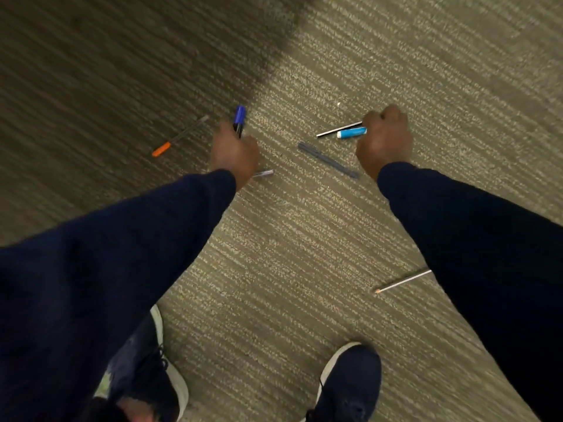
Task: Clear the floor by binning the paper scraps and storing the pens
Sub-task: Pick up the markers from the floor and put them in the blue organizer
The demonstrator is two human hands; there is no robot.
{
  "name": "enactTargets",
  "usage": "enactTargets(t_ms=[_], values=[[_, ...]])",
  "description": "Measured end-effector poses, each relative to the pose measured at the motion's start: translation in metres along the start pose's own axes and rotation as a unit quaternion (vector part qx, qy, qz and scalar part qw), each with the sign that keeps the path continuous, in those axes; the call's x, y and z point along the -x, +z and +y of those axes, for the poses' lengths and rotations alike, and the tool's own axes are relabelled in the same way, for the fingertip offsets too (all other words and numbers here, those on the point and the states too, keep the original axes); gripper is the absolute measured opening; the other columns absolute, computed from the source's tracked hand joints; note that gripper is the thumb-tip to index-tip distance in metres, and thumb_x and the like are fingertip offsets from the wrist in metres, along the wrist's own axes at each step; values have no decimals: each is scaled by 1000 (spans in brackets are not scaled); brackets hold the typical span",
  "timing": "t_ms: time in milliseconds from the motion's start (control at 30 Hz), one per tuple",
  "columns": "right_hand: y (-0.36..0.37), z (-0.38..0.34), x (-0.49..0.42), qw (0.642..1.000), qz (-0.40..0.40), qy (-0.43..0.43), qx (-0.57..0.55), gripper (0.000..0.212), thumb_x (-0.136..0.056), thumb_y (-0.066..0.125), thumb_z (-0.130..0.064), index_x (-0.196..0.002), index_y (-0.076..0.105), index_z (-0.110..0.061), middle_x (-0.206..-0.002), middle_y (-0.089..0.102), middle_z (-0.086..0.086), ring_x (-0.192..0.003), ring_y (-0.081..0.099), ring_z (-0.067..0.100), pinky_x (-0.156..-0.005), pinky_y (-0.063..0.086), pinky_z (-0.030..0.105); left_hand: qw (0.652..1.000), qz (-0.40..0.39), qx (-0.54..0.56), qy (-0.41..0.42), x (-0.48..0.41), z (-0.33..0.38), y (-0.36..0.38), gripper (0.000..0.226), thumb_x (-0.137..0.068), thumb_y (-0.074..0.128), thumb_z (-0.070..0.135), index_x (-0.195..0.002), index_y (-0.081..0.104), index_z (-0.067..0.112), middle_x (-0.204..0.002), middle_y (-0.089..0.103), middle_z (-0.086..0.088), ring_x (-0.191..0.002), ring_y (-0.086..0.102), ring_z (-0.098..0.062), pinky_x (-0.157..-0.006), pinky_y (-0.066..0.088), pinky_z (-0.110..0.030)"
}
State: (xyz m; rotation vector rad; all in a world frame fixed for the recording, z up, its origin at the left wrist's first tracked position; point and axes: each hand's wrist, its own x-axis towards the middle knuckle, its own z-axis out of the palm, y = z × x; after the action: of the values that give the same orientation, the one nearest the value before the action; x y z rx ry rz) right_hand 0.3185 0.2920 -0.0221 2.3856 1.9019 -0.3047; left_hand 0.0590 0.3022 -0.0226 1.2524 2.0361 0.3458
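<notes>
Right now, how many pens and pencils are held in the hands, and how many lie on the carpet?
Held in left hand: 1, blue-capped marker
Held in right hand: 2, light blue marker, black-and-white stick
On carpet: 4, orange-tipped pen, grey pen, pencil, silver pen
Total: 7

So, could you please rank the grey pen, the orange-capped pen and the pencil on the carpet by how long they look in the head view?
1. Grey pen and orange-capped pen: these look about alike, so I won't rank them.
2. Pencil: its visible length is slightly shorter, but the right sleeve hides one end, so this is unsure.
</notes>
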Motion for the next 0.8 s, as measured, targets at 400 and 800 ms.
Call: enactTargets(t_ms=[400,800], values=[[6,-1,7,935,-45,227,-267,24,-92,49,-8,-115,53,-11,-113,64,11,-96,62,26,-71,45,22,998,-48,31,-25,-15,-2,-18,25,-97,52,26,-115,60,11,-97,65,-4,-89,63,-24,-72,49,-30],[-169,-130,108,586,-151,271,-748,23,-94,48,-8,-110,64,-8,-80,65,3,-63,58,13,-57,51,27,906,-214,361,-58,110,87,-149,10,-96,63,28,-97,65,18,-58,49,5,-45,43,-10,-45,31,-23]])
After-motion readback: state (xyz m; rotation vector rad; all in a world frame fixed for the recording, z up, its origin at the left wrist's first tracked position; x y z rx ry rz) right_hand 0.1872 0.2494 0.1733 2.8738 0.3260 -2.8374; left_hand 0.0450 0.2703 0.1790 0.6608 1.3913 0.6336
